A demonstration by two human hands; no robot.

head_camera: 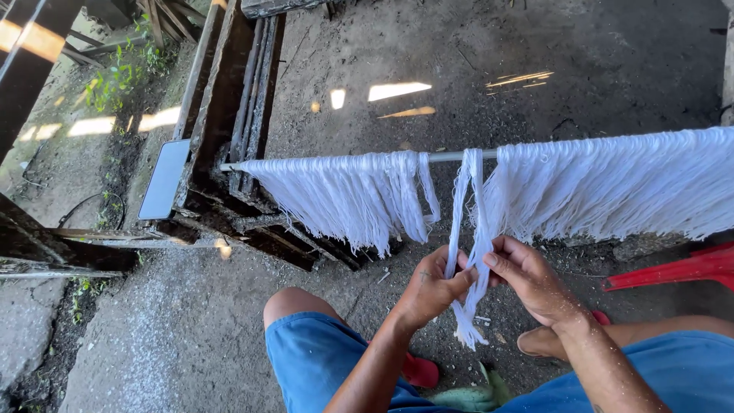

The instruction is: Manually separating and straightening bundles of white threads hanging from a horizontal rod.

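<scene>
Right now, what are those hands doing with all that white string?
A person sits in blue shorts facing a thin rod hung with white string. One small bunch hangs by itself in the gap between the two big curtains of string. The left hand and the right hand both pinch that bunch partway down, with its frayed ends dangling below the fingers. A red plastic thing lies on the dirt floor to the right.

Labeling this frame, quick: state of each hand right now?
Left hand: closed, pinching the white thread bundle that hangs from the metal rod.
Right hand: closed on the same bundle, fingers gripping it.
</scene>
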